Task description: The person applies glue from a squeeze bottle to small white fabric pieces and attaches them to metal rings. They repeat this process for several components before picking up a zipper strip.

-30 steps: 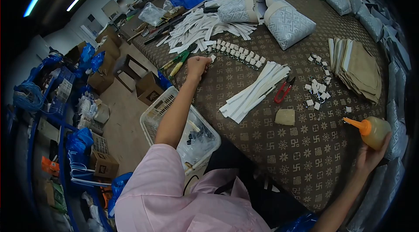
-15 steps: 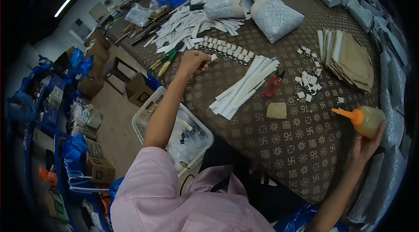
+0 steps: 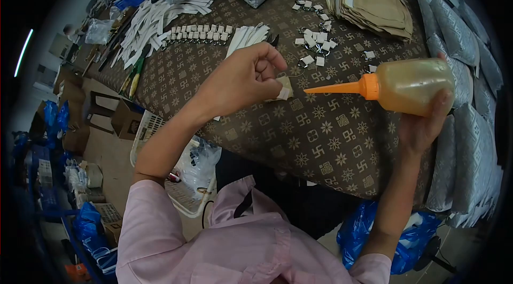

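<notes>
My right hand (image 3: 425, 123) is wrapped round a squeeze bottle (image 3: 414, 85) of yellowish liquid, its orange nozzle pointing left. Just left of the nozzle tip, my left hand (image 3: 246, 78) is closed above the patterned cloth, with a small white piece (image 3: 285, 93) at its fingertips. Behind the left hand lie white strips (image 3: 248, 36), partly covered by it. A row of small white tabs with metal rings (image 3: 197, 34) runs to their left. More ringed tabs (image 3: 318, 41) lie loosely beyond the bottle's nozzle.
Brown folded sheets (image 3: 374, 3) are stacked at the back right. Silvery patterned pouches (image 3: 465, 139) line the right edge. A heap of white strips (image 3: 152, 19) and green-handled pliers (image 3: 140, 70) lie at the left. A white basket (image 3: 140, 137) stands below the table edge.
My left hand has moved from the tab row toward the bottle, carrying a white piece. The bottle is raised closer to the camera. The view has shifted to the right.
</notes>
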The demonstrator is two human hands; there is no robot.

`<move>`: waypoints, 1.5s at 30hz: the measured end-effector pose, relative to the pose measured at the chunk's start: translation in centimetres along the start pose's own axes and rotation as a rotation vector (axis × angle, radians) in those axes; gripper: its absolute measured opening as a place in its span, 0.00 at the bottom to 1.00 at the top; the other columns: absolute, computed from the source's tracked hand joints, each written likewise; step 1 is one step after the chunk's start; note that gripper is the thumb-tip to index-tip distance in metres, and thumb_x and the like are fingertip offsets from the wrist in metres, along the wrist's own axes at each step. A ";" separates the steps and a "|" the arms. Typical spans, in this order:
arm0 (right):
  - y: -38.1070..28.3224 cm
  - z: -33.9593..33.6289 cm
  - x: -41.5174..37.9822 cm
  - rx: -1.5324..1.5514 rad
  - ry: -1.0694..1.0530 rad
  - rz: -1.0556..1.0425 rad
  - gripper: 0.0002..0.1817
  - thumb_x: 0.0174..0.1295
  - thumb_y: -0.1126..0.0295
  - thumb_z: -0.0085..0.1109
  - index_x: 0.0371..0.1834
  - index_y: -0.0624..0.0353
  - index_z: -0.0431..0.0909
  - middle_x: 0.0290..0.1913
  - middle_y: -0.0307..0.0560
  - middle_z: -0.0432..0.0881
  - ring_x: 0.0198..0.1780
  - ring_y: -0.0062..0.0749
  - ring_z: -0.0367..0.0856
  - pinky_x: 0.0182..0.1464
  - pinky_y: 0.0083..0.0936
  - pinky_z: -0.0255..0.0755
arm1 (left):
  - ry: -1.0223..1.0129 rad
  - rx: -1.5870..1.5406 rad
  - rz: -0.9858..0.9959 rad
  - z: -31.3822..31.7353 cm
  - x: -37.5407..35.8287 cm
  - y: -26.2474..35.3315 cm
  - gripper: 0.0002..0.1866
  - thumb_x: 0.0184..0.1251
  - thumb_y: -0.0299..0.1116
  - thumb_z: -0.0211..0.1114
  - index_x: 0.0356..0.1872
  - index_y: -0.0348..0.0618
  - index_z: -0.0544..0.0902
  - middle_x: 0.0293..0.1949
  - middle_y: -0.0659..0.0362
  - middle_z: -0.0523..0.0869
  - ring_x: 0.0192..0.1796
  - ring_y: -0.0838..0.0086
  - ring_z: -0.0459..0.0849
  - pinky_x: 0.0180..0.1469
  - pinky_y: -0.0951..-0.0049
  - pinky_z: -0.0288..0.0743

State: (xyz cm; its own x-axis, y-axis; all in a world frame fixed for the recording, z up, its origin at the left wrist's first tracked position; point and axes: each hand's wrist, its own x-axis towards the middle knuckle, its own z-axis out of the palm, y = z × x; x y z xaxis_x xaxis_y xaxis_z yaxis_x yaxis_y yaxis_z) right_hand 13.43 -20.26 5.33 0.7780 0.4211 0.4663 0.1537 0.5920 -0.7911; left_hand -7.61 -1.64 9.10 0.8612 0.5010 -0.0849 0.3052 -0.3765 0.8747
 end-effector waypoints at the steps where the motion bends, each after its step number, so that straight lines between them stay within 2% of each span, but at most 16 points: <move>1: 0.1 0.0 0.0 -0.012 -0.018 0.003 0.37 0.62 0.50 0.50 0.65 0.68 0.54 0.54 0.50 0.70 0.54 0.33 0.72 0.57 0.29 0.66 | -0.026 -0.006 -0.032 0.2 0.1 0.1 0.11 0.51 0.22 0.61 0.38 0.34 0.74 0.21 0.66 0.75 0.23 0.87 0.71 0.26 0.84 0.65; 5: 0.5 -0.1 -0.1 -0.067 -0.070 -0.008 0.37 0.61 0.51 0.52 0.64 0.70 0.55 0.53 0.51 0.71 0.53 0.31 0.73 0.56 0.26 0.66 | -0.071 -0.069 -0.141 0.8 0.7 0.6 0.11 0.52 0.23 0.61 0.37 0.34 0.74 0.21 0.65 0.76 0.21 0.85 0.73 0.23 0.84 0.67; 9: 0.5 0.2 -0.2 -0.103 -0.059 -0.019 0.37 0.61 0.51 0.52 0.63 0.70 0.57 0.52 0.51 0.71 0.52 0.31 0.73 0.56 0.26 0.66 | -0.085 -0.090 -0.134 1.1 0.9 0.5 0.11 0.52 0.24 0.61 0.37 0.34 0.74 0.21 0.64 0.76 0.19 0.84 0.74 0.21 0.83 0.67; 12: 0.6 0.1 -0.2 -0.131 -0.080 -0.027 0.37 0.61 0.51 0.53 0.63 0.71 0.57 0.52 0.52 0.72 0.52 0.31 0.73 0.56 0.26 0.67 | -0.065 -0.116 -0.161 1.2 0.9 0.6 0.09 0.52 0.21 0.62 0.35 0.38 0.74 0.19 0.67 0.74 0.20 0.88 0.71 0.21 0.86 0.65; 14: 0.6 -0.1 -0.2 -0.166 -0.120 -0.042 0.37 0.63 0.51 0.47 0.66 0.68 0.52 0.54 0.53 0.70 0.55 0.36 0.72 0.58 0.32 0.67 | -0.089 -0.096 -0.126 1.0 1.0 0.3 0.11 0.53 0.25 0.61 0.37 0.34 0.74 0.21 0.63 0.78 0.20 0.84 0.75 0.21 0.84 0.67; 18: 0.7 0.0 -0.2 -0.165 -0.121 -0.036 0.36 0.64 0.51 0.47 0.66 0.69 0.52 0.54 0.53 0.70 0.55 0.35 0.72 0.58 0.32 0.67 | -0.093 -0.108 -0.131 1.0 0.9 0.1 0.11 0.53 0.25 0.61 0.37 0.34 0.74 0.22 0.62 0.78 0.20 0.83 0.75 0.21 0.84 0.68; 20: 0.6 0.3 -0.3 -0.144 -0.092 -0.024 0.37 0.61 0.51 0.52 0.63 0.71 0.57 0.53 0.53 0.71 0.52 0.31 0.73 0.56 0.26 0.67 | -0.102 -0.126 -0.129 0.9 0.9 0.0 0.11 0.53 0.25 0.61 0.37 0.34 0.74 0.22 0.62 0.79 0.20 0.84 0.75 0.21 0.84 0.68; 27: 0.8 0.2 -0.5 -0.190 -0.172 -0.038 0.38 0.60 0.49 0.51 0.63 0.71 0.58 0.54 0.53 0.70 0.53 0.30 0.72 0.56 0.26 0.66 | -0.084 -0.137 -0.124 0.7 0.8 0.1 0.10 0.53 0.25 0.61 0.37 0.34 0.74 0.23 0.62 0.79 0.20 0.84 0.75 0.22 0.84 0.68; 30: 1.4 -0.2 -0.3 -0.109 -0.200 0.016 0.37 0.63 0.49 0.47 0.66 0.68 0.53 0.52 0.51 0.71 0.53 0.33 0.73 0.56 0.30 0.69 | -0.048 -0.161 -0.134 -0.3 0.6 -0.4 0.10 0.54 0.25 0.62 0.36 0.35 0.74 0.23 0.62 0.79 0.20 0.84 0.75 0.22 0.84 0.68; 32: 2.0 -0.7 0.3 0.153 -0.085 0.225 0.35 0.63 0.50 0.47 0.64 0.68 0.57 0.55 0.51 0.70 0.53 0.32 0.72 0.56 0.29 0.66 | 0.008 -0.233 -0.102 -1.5 0.4 -1.8 0.10 0.53 0.25 0.63 0.36 0.35 0.74 0.23 0.63 0.79 0.20 0.84 0.74 0.22 0.84 0.67; 35: 3.3 -2.3 1.3 0.318 -0.015 0.351 0.31 0.65 0.53 0.46 0.64 0.62 0.57 0.55 0.49 0.70 0.56 0.34 0.72 0.57 0.31 0.68 | 0.283 -0.134 -0.038 -5.2 0.8 -6.3 0.10 0.53 0.26 0.65 0.34 0.34 0.75 0.21 0.64 0.78 0.22 0.84 0.75 0.22 0.84 0.67; 37: 4.4 -3.4 2.1 0.358 0.021 0.377 0.30 0.65 0.53 0.47 0.63 0.61 0.59 0.55 0.49 0.70 0.55 0.35 0.73 0.55 0.32 0.71 | 0.385 -0.147 -0.103 -9.1 0.4 -9.7 0.08 0.55 0.26 0.65 0.35 0.34 0.77 0.23 0.63 0.80 0.22 0.84 0.75 0.25 0.83 0.69; 39: 5.2 -4.6 2.7 0.358 0.075 0.401 0.28 0.64 0.54 0.49 0.62 0.60 0.60 0.55 0.49 0.71 0.54 0.36 0.74 0.53 0.33 0.74 | 0.608 -0.176 -0.112 -13.0 0.2 -14.6 0.07 0.56 0.25 0.65 0.34 0.32 0.79 0.24 0.61 0.80 0.23 0.81 0.76 0.26 0.82 0.71; 41: 6.2 -5.6 3.0 0.333 0.128 0.444 0.26 0.63 0.55 0.52 0.58 0.59 0.64 0.52 0.49 0.73 0.50 0.36 0.77 0.43 0.32 0.81 | 0.725 -0.241 -0.100 -15.9 -0.4 -18.6 0.07 0.56 0.25 0.64 0.33 0.31 0.80 0.24 0.59 0.81 0.23 0.80 0.77 0.26 0.82 0.72; 43: 6.7 -5.9 3.2 0.292 0.149 0.453 0.25 0.62 0.54 0.53 0.56 0.59 0.65 0.51 0.49 0.74 0.48 0.36 0.78 0.38 0.30 0.82 | 0.891 -0.338 -0.124 -17.6 -1.0 -20.9 0.06 0.56 0.24 0.64 0.31 0.31 0.80 0.24 0.57 0.82 0.23 0.78 0.79 0.24 0.81 0.74; 45: 6.9 -5.8 3.2 0.246 0.169 0.460 0.25 0.61 0.53 0.54 0.54 0.60 0.66 0.50 0.49 0.75 0.47 0.36 0.80 0.33 0.28 0.83 | 0.948 -0.357 -0.118 -18.4 -1.0 -22.3 0.05 0.56 0.23 0.63 0.31 0.31 0.80 0.24 0.57 0.82 0.22 0.78 0.79 0.24 0.82 0.74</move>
State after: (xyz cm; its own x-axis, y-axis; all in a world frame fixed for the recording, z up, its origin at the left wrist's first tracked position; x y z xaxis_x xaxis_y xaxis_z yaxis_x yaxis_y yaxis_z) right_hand 20.54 -18.80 -0.95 0.8213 0.5705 0.0079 -0.3568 0.5244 -0.7732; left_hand -22.74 20.58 -1.55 0.1096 0.9892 0.0978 0.0950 -0.1083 0.9896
